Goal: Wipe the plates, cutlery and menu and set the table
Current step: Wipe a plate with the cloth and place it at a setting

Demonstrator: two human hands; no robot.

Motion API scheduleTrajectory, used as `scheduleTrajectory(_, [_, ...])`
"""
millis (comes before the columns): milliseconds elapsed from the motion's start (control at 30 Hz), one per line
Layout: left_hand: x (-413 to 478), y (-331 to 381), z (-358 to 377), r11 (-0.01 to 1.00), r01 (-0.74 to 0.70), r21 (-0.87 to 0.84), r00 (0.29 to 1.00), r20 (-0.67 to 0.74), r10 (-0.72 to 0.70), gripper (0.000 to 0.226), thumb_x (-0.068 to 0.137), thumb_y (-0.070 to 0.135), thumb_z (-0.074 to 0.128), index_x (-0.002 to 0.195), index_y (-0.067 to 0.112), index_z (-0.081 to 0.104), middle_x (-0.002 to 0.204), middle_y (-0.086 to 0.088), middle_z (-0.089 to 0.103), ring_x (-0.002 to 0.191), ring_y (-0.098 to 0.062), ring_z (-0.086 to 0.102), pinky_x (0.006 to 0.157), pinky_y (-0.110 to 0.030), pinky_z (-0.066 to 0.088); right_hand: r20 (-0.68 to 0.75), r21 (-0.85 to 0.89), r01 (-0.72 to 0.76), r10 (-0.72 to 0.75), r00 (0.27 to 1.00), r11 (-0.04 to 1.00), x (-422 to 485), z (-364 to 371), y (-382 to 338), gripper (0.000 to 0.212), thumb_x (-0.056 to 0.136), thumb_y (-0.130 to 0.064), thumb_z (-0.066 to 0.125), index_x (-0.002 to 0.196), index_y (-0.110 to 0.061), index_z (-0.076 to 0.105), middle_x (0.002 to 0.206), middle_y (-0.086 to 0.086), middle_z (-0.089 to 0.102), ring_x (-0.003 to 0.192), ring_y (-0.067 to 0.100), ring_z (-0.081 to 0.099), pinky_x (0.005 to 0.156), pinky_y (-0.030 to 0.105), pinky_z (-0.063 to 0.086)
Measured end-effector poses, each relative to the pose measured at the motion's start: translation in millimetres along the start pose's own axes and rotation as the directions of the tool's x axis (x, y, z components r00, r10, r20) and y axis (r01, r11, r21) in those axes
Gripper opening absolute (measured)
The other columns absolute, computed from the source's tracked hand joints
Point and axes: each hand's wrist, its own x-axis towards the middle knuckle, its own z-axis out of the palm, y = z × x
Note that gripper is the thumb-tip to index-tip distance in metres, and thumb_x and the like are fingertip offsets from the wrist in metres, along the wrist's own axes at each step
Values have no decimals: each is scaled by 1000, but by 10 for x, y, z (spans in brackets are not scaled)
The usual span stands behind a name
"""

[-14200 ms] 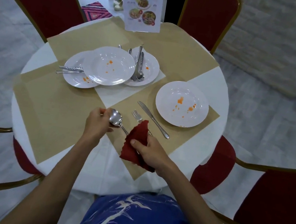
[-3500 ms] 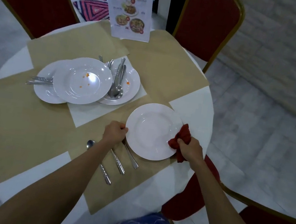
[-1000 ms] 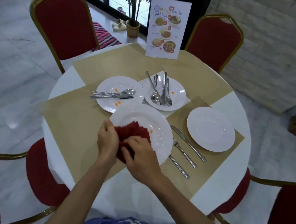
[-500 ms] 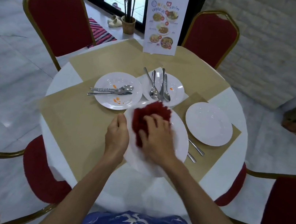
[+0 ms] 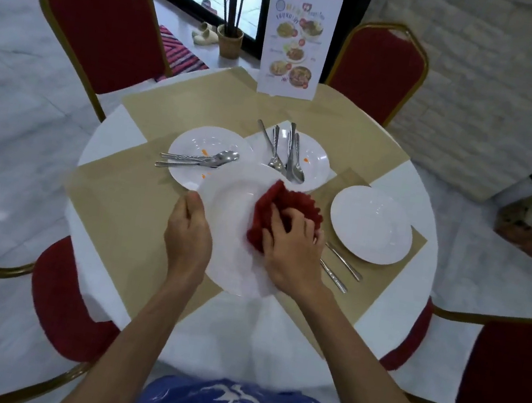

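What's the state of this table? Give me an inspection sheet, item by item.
Surface: round table, white cloth, tan mats.
Job's things: near plate under red cloth; spotless plate at right, cutlery beside it; stained left plate and stained far plate, each carrying more; menu upright at far edge.
Clutter: nothing seen.
Hands: left hand grips near plate's rim; right hand clutches red cloth on it.
Cables: nothing seen.
Surroundings: red chairs, potted plant.

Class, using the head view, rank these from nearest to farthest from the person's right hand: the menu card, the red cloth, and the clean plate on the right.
1. Red cloth: gripped under the right hand, on the plate being wiped.
2. Clean plate: just to the right of that hand.
3. Menu card: upright at the far side, well beyond the plates.
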Motion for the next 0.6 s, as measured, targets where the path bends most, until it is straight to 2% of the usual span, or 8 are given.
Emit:
scheduleTrajectory(100, [191,-12,-84,998,-9,-56,999,-34,7,40,103,42,35,90,11,56,79,7,56,74,-13,50,78,-39,45,-30,-9,96,-96,995,995,-379,30,-135,51,95,-43,37,131,-24,67,112,8,61,98,35,57,89,51,43])
scheduleTrajectory(167, [209,-18,-78,999,5,-49,1000,-5,-5,42,104,43,34,91,10,56,80,5,56,74,-13,49,78,-37,45,94,162,179,-195,976,970,-576,-20,-350,46,95,-37,40,132,-25,65,115,7,59,102,31,53,93,48,42])
scheduleTrajectory(233, [176,-36,-65,998,50,-43,996,73,-47,40,103,47,34,86,22,60,86,7,60,80,-11,54,80,-33,46,214,326,155,-232,949,933,-542,-122,-424,44,93,-35,46,134,-26,60,119,5,57,108,28,54,100,43,38])
scheduleTrajectory(333, [165,-61,-119,992,111,-57,983,152,-102,36,102,51,35,83,39,63,97,10,69,91,-12,63,84,-35,51,238,260,86,-150,959,962,-339,-177,-261,42,85,-33,57,126,-28,57,115,4,63,107,29,61,97,42,41])
scheduleTrajectory(433, [114,-57,-144,994,109,-22,973,207,-102,34,103,50,33,93,43,65,101,18,68,99,-7,63,87,-34,50,147,164,-55,31,989,985,-63,-197,-37,37,83,-22,60,121,-19,57,115,9,62,107,36,60,95,45,44])
scheduleTrajectory(500, [9,-83,-75,996,75,55,963,255,-87,37,103,50,32,91,35,64,98,12,68,96,-12,61,90,-37,50,44,216,-97,89,995,971,79,-189,-128,35,85,-17,58,121,-14,58,119,11,61,111,37,58,96,47,43])
scheduleTrajectory(533, [-24,-108,-38,994,56,90,959,271,-79,40,102,52,32,89,31,63,99,6,69,95,-15,60,93,-41,50,24,256,-63,59,998,965,87,-185,-263,39,86,-19,58,125,-13,57,123,11,60,114,36,56,98,48,42])
scheduleTrajectory(600, [-8,-104,-19,993,53,101,963,259,-78,46,96,60,31,95,28,65,104,1,71,101,-18,63,99,-46,49,43,326,81,-100,994,942,-97,-138,-550,53,85,-29,54,136,-14,54,131,10,58,118,31,53,102,47,40])
